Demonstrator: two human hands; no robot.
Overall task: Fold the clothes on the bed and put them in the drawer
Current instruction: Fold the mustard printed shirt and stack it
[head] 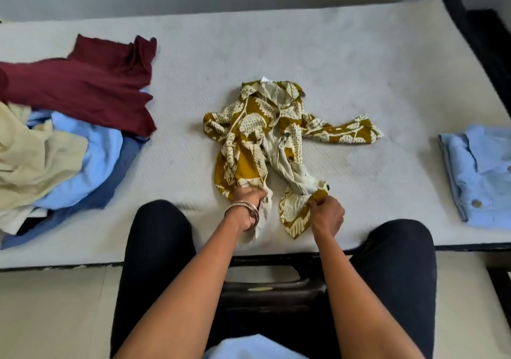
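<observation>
From the head camera we look down on a white bed (pixel 318 54) with one mustard-and-cream patterned shirt (pixel 265 134) lying crumpled and open at its middle, collar toward the far side, one sleeve stretched out to the right. Our left hand (pixel 250 206) grips the shirt's lower left hem, its fingers curled round a bunch of the cloth; two metal bangles (pixel 243 209) sit on that wrist. Our right hand (pixel 327 215) pinches the lower right hem, with fingers and thumb closed on the fabric edge near a dark button. Both hands are close to the near edge of the bed, a little apart from each other. At the left of the bed we count one loose heap (pixel 63 143) of unfolded clothes: a maroon garment (pixel 91 87) on top, a cream one (pixel 30 159) nearer us, a light blue one (pixel 91 165) and a darker blue one (pixel 116 181) beneath. At the right edge lies one folded light blue shirt (pixel 481 173) with a button showing, well apart from the patterned shirt. No drawer or other container shows in this view. Our knees in dark trousers (pixel 157 248) press against the bed's near edge.
</observation>
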